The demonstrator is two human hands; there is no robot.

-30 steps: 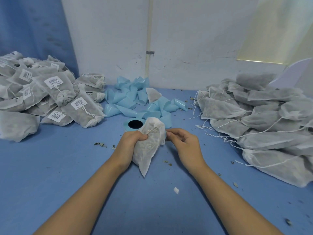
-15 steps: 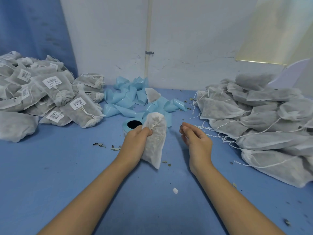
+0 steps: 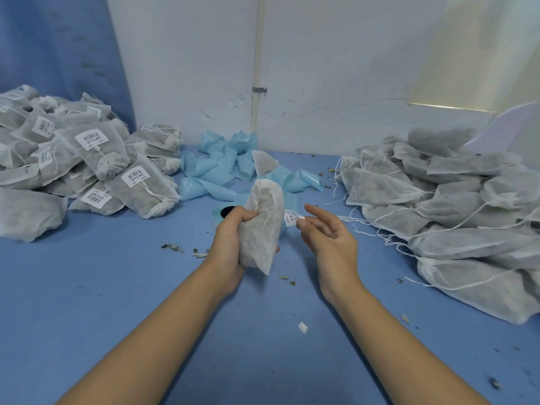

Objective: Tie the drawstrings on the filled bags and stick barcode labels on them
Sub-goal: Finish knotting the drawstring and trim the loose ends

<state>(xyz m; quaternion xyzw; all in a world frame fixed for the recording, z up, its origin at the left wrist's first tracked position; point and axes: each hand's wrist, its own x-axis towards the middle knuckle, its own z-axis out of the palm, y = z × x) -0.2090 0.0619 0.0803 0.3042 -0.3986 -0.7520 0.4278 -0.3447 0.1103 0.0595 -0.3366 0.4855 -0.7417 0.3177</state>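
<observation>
**A:** Labelling step? Looks like left hand (image 3: 233, 241) gripping filled bag (image 3: 264, 226), lifted over mid table (image 3: 146, 287).

**B:** Yep, barcode label (image 3: 291, 217) stuck on a fingertip of relaxed right hand (image 3: 330, 238), just beside bag. Next up, probably: pressing it flat onto bag face.

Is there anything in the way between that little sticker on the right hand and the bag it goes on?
Nothing visible does. The label clings to a finger's tip on the right hand, right beside the bag that the left hand grips. No other thing lies between the two.
</observation>
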